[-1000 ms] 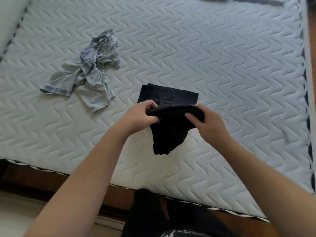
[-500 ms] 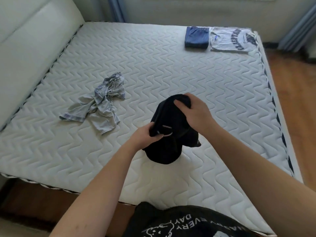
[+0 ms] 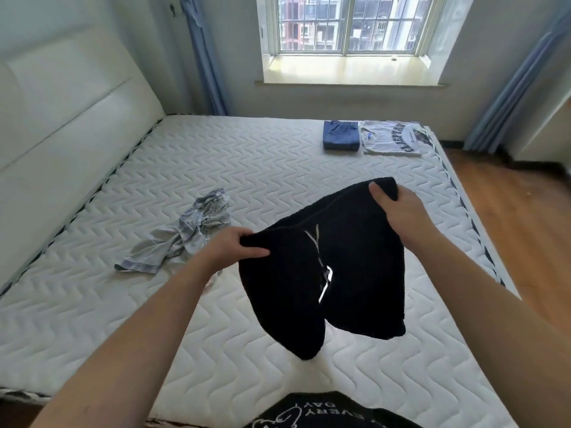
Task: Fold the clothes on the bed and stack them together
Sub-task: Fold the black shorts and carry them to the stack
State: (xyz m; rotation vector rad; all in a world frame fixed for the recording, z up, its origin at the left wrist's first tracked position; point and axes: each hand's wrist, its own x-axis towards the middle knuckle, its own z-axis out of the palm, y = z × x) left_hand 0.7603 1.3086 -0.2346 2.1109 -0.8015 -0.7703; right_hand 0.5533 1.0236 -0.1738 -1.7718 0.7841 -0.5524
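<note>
A pair of black shorts (image 3: pixel 355 273) with a white drawstring hangs spread out above the white quilted mattress (image 3: pixel 247 168). My left hand (image 3: pixel 234 248) grips the waistband's left end. At the waistband's right end my right hand (image 3: pixel 398 211) grips it, held higher and farther away. A crumpled grey striped garment (image 3: pixel 185 236) lies on the mattress to the left of my left hand. At the far right corner lie folded blue shorts (image 3: pixel 341 135) and, beside them, a folded white printed T-shirt (image 3: pixel 392 139).
A white padded headboard (image 3: pixel 61 118) runs along the bed's left side. Wooden floor (image 3: pixel 525 211) lies to the right of the bed. A window (image 3: pixel 349 26) and blue curtains stand at the far wall.
Both hands have lifted the black shorts off the bed and pulled them apart, so they now hang open by the waistband. My view has tilted up to the window.
</note>
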